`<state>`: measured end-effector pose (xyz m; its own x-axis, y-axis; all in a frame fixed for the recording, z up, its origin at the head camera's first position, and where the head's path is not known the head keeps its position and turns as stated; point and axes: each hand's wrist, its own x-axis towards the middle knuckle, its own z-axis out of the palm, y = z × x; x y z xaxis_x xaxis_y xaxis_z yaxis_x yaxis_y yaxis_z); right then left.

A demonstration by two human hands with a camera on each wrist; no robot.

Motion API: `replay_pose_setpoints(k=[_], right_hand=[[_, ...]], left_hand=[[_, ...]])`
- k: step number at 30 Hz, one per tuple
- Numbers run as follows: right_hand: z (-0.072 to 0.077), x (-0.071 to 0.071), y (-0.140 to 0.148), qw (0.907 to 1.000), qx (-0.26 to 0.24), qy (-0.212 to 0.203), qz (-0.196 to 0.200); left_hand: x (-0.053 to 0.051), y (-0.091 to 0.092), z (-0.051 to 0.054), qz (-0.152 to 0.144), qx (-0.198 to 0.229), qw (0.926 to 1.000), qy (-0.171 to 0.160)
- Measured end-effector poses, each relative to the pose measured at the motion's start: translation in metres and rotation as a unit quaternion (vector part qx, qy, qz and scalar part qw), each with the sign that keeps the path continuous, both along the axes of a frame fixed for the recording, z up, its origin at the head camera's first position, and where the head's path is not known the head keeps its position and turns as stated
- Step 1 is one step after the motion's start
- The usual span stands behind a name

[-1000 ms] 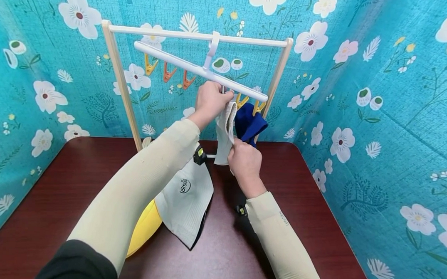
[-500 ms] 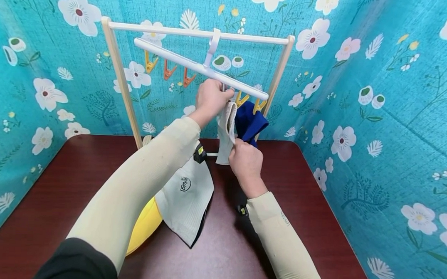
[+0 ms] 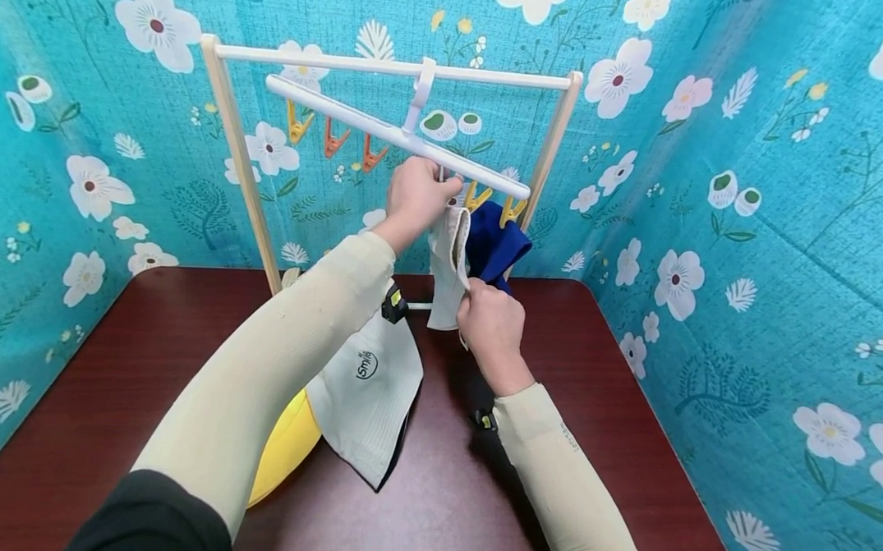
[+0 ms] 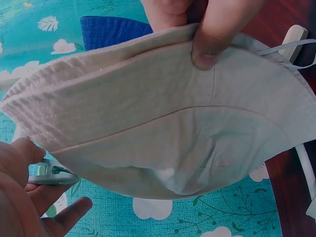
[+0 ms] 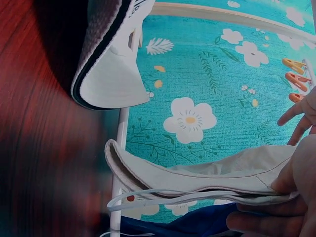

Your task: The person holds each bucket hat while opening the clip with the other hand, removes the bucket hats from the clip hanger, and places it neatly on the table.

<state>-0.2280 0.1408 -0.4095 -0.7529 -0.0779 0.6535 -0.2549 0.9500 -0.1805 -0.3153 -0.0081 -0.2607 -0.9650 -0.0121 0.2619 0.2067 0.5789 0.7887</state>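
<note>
A pale folded cloth hat (image 3: 445, 267) hangs beneath the right half of the white hanger (image 3: 337, 113). My right hand (image 3: 493, 325) pinches its brim, thumb on one side and fingers behind, as the left wrist view shows at the hat (image 4: 163, 113). Just under the hanger bar, my left hand (image 3: 418, 194) pinches a pale clip (image 4: 52, 175) beside the hat's edge. Whether the clip's jaws grip the cloth, I cannot tell. To the right, a dark blue cloth item (image 3: 493, 245) hangs from yellow clips (image 3: 513, 213).
The hanger hooks over a wooden rack (image 3: 232, 151). Yellow and orange clips (image 3: 334, 142) hang on its left half. On the dark red table (image 3: 172, 338) lie a grey-white hat (image 3: 373, 388) with a smile print and a yellow item (image 3: 286, 445), partly behind my left arm.
My right hand has shifted slightly down and right, and the pale hat has come with it, its upper edge a little lower. My left hand stays at the hanger.
</note>
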Motion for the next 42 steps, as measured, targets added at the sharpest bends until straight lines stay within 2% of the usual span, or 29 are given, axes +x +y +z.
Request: replay_pose_setpoints(k=[9, 14, 20, 30, 42], right_hand=[[-0.004, 0.003, 0.010, 0.9999, -0.009, 0.002, 0.013], [-0.006, 0.005, 0.013, 0.9997, -0.010, 0.001, 0.021], [-0.011, 0.009, 0.018, 0.9996, 0.000, 0.007, 0.026], [-0.014, 0.010, 0.024, 0.9995, -0.003, 0.010, 0.031], [-0.012, 0.012, 0.028, 0.9989, -0.019, 0.013, 0.040]], left_hand=[[-0.001, -0.001, -0.003, 0.000, -0.004, 1.0000, 0.003], [-0.003, -0.003, -0.005, 0.003, -0.023, 0.9996, 0.016], [-0.005, -0.007, -0.007, -0.009, -0.056, 0.9976, 0.039], [-0.011, -0.017, -0.011, -0.060, -0.067, 0.9944, 0.056], [-0.014, -0.028, -0.014, -0.104, -0.059, 0.9922, 0.035]])
